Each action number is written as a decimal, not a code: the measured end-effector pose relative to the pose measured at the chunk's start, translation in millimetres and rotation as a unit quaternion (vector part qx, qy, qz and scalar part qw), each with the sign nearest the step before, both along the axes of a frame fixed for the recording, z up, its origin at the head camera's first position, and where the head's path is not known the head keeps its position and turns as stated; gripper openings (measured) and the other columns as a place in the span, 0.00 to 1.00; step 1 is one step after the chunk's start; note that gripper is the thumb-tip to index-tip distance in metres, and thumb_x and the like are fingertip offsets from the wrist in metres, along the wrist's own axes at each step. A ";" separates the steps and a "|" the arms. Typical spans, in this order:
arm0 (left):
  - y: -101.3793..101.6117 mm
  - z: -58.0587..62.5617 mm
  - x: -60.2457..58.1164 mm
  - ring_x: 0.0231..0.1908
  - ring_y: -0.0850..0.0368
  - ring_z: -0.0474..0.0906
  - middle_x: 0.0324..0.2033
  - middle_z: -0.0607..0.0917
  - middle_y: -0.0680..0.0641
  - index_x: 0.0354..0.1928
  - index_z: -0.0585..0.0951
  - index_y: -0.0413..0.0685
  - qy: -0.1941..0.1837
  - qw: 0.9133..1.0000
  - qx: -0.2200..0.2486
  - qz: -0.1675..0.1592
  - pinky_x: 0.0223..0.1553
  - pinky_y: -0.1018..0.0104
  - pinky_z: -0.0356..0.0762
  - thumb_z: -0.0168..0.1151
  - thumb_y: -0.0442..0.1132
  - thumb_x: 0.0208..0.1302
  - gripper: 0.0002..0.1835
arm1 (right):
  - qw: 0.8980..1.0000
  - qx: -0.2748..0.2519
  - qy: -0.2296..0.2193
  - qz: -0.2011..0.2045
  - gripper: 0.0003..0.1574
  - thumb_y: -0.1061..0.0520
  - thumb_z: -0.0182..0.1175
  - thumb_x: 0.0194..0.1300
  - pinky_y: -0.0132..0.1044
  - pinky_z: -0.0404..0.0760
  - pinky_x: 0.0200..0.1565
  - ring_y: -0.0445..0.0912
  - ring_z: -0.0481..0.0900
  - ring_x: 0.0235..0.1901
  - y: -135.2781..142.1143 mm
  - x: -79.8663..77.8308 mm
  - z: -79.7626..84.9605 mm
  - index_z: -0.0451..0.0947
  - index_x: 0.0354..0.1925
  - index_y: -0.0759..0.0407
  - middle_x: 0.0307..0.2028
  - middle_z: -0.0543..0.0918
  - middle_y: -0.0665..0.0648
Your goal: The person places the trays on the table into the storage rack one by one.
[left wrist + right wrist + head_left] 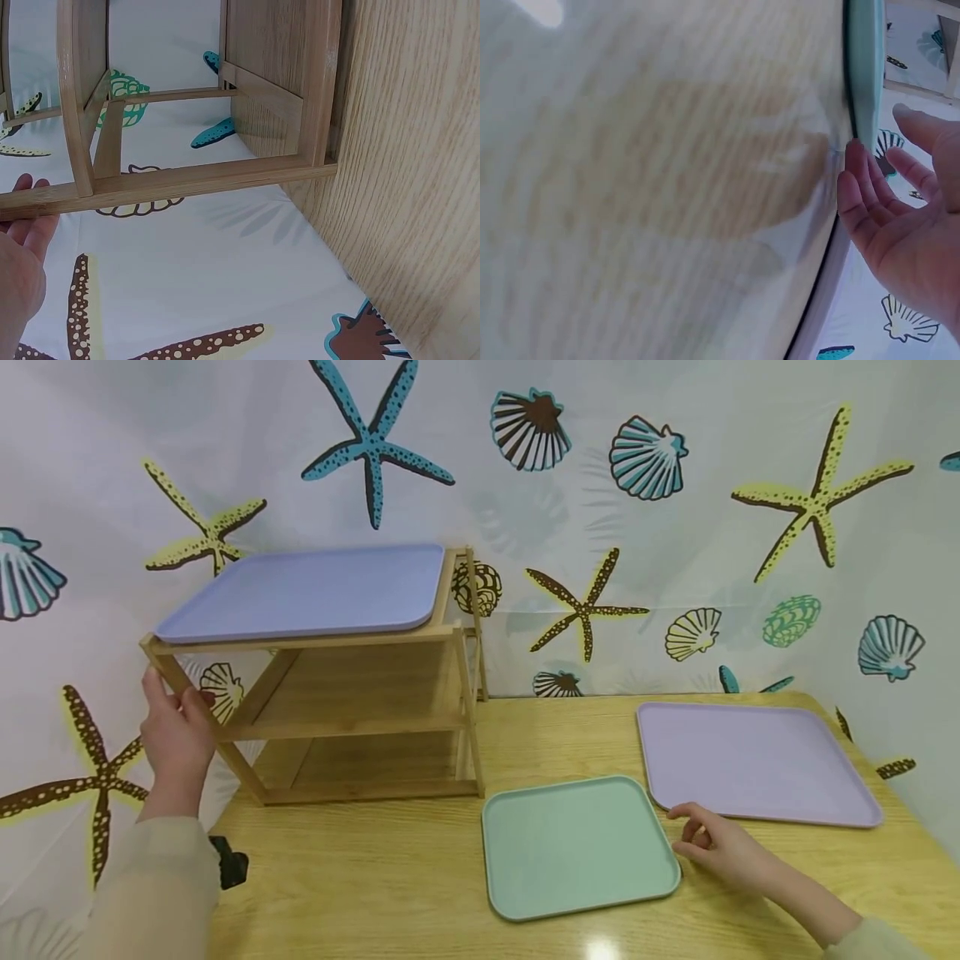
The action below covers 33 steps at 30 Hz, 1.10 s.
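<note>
A wooden shelf rack [352, 724] with slatless boards stands at the left, a bluish-lavender tray [315, 589] lying across its top. My left hand [176, 727] grips the rack's left front post; the left wrist view shows its fingers [37, 229] around the wooden bar. On the table in front lies a mint green tray [577, 847]. Beside its right edge is my right hand [723, 847], fingers loosely bent and nothing in them. In the right wrist view the fingertips [855, 154] are right at the green rim, thumb apart.
A pale purple tray [757, 764] lies on the wooden table [360, 877] at the back right, close to the green tray's corner. Behind everything hangs a white cloth [592, 527] printed with starfish and shells. A small black object [231, 864] shows by my left sleeve.
</note>
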<state>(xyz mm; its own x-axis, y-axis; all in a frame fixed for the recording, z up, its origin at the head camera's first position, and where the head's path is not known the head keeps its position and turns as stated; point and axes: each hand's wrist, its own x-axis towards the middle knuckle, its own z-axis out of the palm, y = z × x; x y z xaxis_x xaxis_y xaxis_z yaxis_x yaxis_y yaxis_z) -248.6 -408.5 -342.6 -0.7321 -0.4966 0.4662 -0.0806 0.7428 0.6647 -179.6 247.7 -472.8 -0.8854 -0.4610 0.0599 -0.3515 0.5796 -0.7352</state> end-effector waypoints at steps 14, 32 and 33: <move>1.2 -0.8 3.1 0.45 0.27 0.76 0.50 0.82 0.34 0.72 0.50 0.60 0.002 1.000 -0.001 0.001 0.39 0.45 0.67 0.33 0.43 0.77 0.24 | 1.000 0.001 -0.011 0.012 0.22 0.62 0.63 0.64 0.31 0.66 0.25 0.36 0.62 0.19 -17.5 -8.4 -13.4 0.70 0.55 0.63 0.29 0.71 0.50; 2.7 1.8 2.3 0.46 0.27 0.75 0.50 0.82 0.33 0.72 0.49 0.61 0.003 1.000 0.000 -0.004 0.44 0.40 0.69 0.33 0.44 0.77 0.24 | 0.951 -0.199 -0.228 0.064 0.26 0.62 0.45 0.76 0.38 0.80 0.22 0.45 0.79 0.18 -9.7 -5.3 -10.1 0.54 0.66 0.71 0.32 0.79 0.63; 2.5 1.7 2.0 0.46 0.27 0.75 0.50 0.82 0.33 0.72 0.49 0.61 0.003 1.000 0.002 -0.005 0.44 0.40 0.69 0.33 0.44 0.77 0.24 | 0.949 -0.205 -0.231 0.067 0.26 0.61 0.45 0.76 0.37 0.80 0.23 0.44 0.78 0.18 -9.0 -4.3 -10.1 0.54 0.66 0.71 0.32 0.79 0.63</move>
